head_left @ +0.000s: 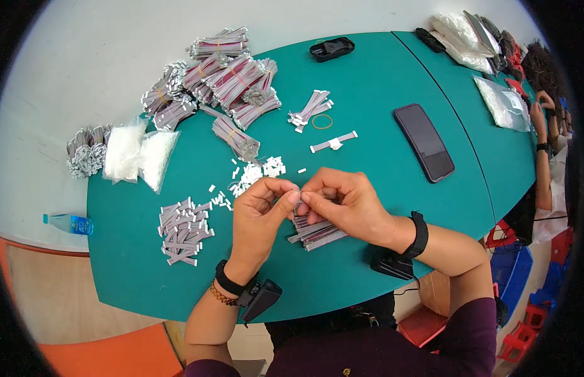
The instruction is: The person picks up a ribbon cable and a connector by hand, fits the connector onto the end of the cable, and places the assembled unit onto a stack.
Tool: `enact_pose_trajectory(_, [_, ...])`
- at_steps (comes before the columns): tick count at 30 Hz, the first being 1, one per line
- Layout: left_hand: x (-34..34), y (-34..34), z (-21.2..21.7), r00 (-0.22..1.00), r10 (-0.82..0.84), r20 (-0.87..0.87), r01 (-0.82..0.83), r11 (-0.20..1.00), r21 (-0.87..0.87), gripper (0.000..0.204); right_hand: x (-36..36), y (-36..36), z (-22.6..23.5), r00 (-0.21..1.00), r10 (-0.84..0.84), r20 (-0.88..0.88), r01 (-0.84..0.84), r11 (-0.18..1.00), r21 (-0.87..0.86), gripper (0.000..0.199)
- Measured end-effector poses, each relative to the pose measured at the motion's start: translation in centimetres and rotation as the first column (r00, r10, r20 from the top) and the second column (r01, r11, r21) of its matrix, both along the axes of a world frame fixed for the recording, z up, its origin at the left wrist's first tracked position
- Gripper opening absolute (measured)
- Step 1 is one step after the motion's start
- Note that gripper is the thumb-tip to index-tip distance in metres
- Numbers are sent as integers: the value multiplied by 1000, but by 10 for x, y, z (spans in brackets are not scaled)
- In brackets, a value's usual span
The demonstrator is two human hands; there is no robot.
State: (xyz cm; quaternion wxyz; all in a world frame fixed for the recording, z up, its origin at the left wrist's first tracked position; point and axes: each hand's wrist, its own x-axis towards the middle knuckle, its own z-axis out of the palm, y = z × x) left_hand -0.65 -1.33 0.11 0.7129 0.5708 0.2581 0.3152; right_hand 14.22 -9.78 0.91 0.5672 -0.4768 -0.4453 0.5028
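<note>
My left hand [259, 217] and my right hand [348, 204] meet over the middle of the green table [241, 289]. Both are closed, thumbs and forefingers pinched together at one spot. What they pinch is too small and covered to make out. Just under my right hand lies a stack of grey ribbon cables [320, 235], partly hidden by the fingers. Beyond my left hand is a loose heap of small white connectors [251, 174]. To its left, short grey cables with white ends [184, 232] lie in a scattered pile.
Rubber-banded cable bundles [232, 81] are piled at the back left, near clear bags of white parts [140, 154]. A few cables [312, 110], a rubber band [322, 121] and a single cable [334, 142] lie ahead. A phone [424, 141] rests right; another person's arm [542, 157] shows far right.
</note>
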Motion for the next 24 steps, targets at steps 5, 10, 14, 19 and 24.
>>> enact_pose_trajectory(5, [1,-2,1,1000,10,6,-10,1000,-29,10,-1,0,-1,1000,-24,-21,24,1000,10,9])
enact_pose_trajectory(10, [2,-4,1,999,29,13,-28,999,-46,9,-3,0,-1,998,-37,-56,37,999,9,9])
enact_pose_trajectory(14, [2,-5,1,999,40,0,-40,999,-34,9,-4,-1,-4,998,-59,-28,60,998,29,9])
enact_pose_trajectory(19, [2,-5,-2,998,37,50,-29,988,-152,8,-7,-2,-6,984,-142,104,128,982,136,6])
enact_pose_trajectory(24, [1,-6,-4,998,53,38,-48,991,-124,7,-11,-1,-6,947,-246,208,201,955,217,7])
